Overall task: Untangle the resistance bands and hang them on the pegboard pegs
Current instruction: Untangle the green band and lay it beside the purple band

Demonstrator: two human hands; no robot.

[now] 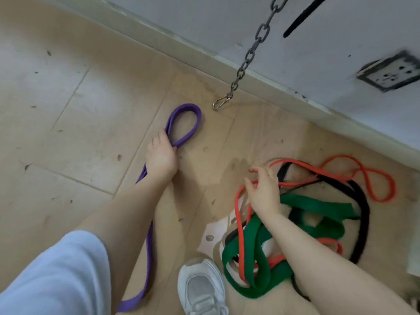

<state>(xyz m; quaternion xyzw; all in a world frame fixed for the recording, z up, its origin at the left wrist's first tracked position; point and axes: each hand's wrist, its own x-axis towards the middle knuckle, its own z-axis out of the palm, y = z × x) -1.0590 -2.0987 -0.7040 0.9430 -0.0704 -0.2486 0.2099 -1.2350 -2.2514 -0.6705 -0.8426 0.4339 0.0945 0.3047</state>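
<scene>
Bands lie on the tan floor (68,110) below me. My left hand (161,155) is closed around the purple band (148,246), which loops out beyond the fingers and trails back beside my forearm toward the lower edge. My right hand (264,190) sits over the tangle with fingers loosely spread, thumb and forefinger touching the orange band (384,196); I cannot tell if it truly grips. Orange, green band (318,206) and black band (363,214) are knotted together near the wall (341,53). Chain (252,51) with a clip (219,103) hangs just beyond the purple loop. White shoe (201,289) stands beside the tangle.
</scene>
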